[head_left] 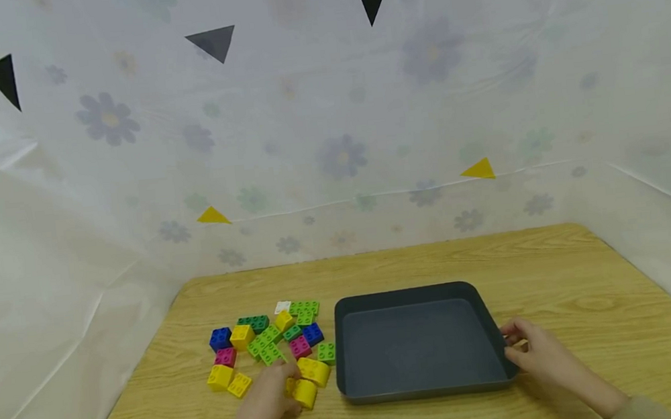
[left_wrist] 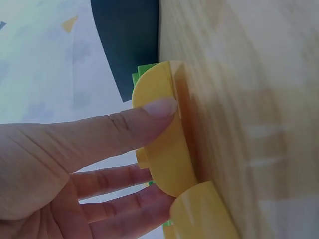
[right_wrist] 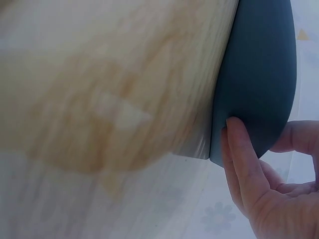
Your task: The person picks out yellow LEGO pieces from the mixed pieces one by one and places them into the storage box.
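My left hand [head_left: 263, 398] is at the near right side of a group of building bricks. In the left wrist view its thumb lies across a rounded yellow building brick [left_wrist: 167, 139], with the fingers curled behind it. Another yellow brick [left_wrist: 203, 213] sits right beside it, close to the fingertips. My right hand [head_left: 540, 355] grips the right wall of a dark grey tray [head_left: 426, 393]. In the right wrist view, fingertips press the tray's outer side [right_wrist: 256, 74] while another digit reaches the rim. Nothing lies in the tray.
Left of the tray lie several bricks, among them a blue brick [head_left: 220, 338], a magenta brick [head_left: 225, 358], a dark green brick [head_left: 253, 323], light green bricks [head_left: 265, 340] and a white brick [head_left: 282, 307]. The wooden table [head_left: 561, 282] meets a flowered curtain [head_left: 325, 102] behind.
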`<state>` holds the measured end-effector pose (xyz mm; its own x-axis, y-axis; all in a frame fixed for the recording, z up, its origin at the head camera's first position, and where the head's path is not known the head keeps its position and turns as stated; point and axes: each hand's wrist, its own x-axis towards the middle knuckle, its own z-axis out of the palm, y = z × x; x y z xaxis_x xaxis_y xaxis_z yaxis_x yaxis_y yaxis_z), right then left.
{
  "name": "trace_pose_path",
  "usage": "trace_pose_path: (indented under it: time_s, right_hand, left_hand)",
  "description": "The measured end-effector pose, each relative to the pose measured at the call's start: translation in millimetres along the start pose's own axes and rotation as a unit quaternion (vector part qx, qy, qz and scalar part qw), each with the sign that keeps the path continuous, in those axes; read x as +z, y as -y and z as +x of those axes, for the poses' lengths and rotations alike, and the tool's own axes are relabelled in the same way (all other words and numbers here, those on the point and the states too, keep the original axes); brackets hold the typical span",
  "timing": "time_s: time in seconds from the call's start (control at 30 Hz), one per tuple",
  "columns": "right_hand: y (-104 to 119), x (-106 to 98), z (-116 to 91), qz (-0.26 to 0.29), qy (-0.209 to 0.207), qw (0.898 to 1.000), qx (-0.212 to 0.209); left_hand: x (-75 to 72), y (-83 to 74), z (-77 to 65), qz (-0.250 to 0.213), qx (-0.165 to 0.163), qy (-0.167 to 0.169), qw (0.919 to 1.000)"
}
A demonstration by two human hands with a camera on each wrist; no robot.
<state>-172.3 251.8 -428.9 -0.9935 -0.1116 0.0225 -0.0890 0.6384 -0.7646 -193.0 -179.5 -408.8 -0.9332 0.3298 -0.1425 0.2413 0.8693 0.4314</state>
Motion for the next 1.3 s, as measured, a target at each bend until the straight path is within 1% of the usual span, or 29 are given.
trace_pose_path:
  time_s: [0.07, 0.17, 0.37, 0.43, 0.5, 0.57, 0.63, 0.7, 0.8, 0.87, 0.97, 1.03, 1.13, 1.2, 1.3]
  right_hand:
    - [-0.1, 0.2, -0.1, 0.001, -0.001, 1.000, -0.002]
    - [-0.5, 0.5, -0.2, -0.003, -0.003, 1.000, -0.009]
    - [-1.0, 0.4, -0.1, -0.004, -0.003, 1.000, -0.011]
    - [-0.9, 0.1, 0.2, -0.002, -0.001, 1.000, -0.009]
    - [-0.8, 0.2, 0.1, 0.000, 0.000, 1.000, -0.007]
    - [-0.9, 0.5, 0.1, 0.000, -0.002, 1.000, -0.006]
    - [-0.9, 0.9, 0.0, -0.003, -0.005, 1.000, -0.005]
    - [-1.1, 1.3, 0.1, -0.010, -0.010, 1.000, -0.011]
    - [-1.2, 1.8, 0.4, -0.020, -0.019, 0.999, -0.018]
    - [-1.6, 1.9, 0.3, -0.024, -0.023, 0.999, -0.022]
    - [-1.7, 2.0, 0.1, -0.025, -0.026, 0.999, -0.022]
    - [-1.8, 2.1, 0.2, -0.024, -0.025, 0.999, -0.020]
    - [-2.2, 2.2, 0.5, -0.018, -0.023, 0.999, -0.020]
    - [-2.6, 2.0, 0.8, -0.013, -0.020, 1.000, -0.019]
    - [-3.4, 1.6, 0.8, -0.005, -0.015, 1.000, -0.015]
  left_hand:
    - [-3.2, -0.8, 0.1, -0.008, -0.003, 0.001, 1.0000]
    - [-8.7, -2.4, -0.9, -0.018, 0.002, 0.000, 0.9998]
    - [-18.9, -6.1, -1.3, -0.043, 0.025, -0.012, 0.9987]
    - [-21.8, -7.5, 0.7, -0.041, 0.035, -0.023, 0.9983]
    - [-25.0, -9.9, 3.6, -0.041, 0.034, -0.035, 0.9980]
    - [-27.4, -13.5, 6.5, -0.042, 0.031, -0.052, 0.9973]
    - [-29.6, -18.0, 9.8, -0.040, 0.035, -0.075, 0.9958]
    - [-30.8, -22.9, 13.7, -0.041, 0.042, -0.104, 0.9928]
    - [-32.4, -30.4, 20.8, -0.040, 0.054, -0.152, 0.9861]
    - [-32.7, -35.1, 26.8, -0.053, 0.062, -0.177, 0.9809]
    - [-32.0, -42.0, 37.5, -0.085, 0.072, -0.201, 0.9732]
    - [-30.6, -46.5, 44.8, -0.107, 0.088, -0.217, 0.9663]
    - [-27.6, -54.6, 56.4, -0.120, 0.105, -0.238, 0.9580]
    - [-25.4, -60.6, 63.8, -0.126, 0.116, -0.246, 0.9540]
    - [-22.0, -70.9, 75.1, -0.125, 0.128, -0.248, 0.9520]
